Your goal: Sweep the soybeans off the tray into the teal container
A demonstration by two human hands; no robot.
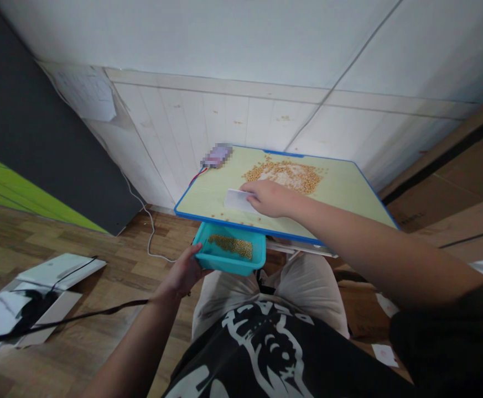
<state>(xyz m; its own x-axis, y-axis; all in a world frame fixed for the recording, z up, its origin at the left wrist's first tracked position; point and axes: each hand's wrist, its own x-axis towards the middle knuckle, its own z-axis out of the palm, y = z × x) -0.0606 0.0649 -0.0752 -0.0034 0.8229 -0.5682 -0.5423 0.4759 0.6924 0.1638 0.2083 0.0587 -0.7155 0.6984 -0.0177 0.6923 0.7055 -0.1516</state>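
Note:
My left hand (184,272) grips the left rim of a teal plastic tray (228,255) and holds it just below the near edge of a small blue-edged table (349,182). Several yellow grains lie in the tray. My right hand (268,198) presses a white card (237,200) flat on the tabletop, fingers closed over its far edge. Beyond the card a pile of yellow grains (285,175) mixed with white ones spreads over the table. A few loose grains lie near the table's front edge.
A blurred purple object (216,156) with a red wire sits at the table's far left corner. A white cable (147,221) runs down the white panelled wall. White boards and black cords (37,287) lie on the wooden floor at left. Cardboard stands at right.

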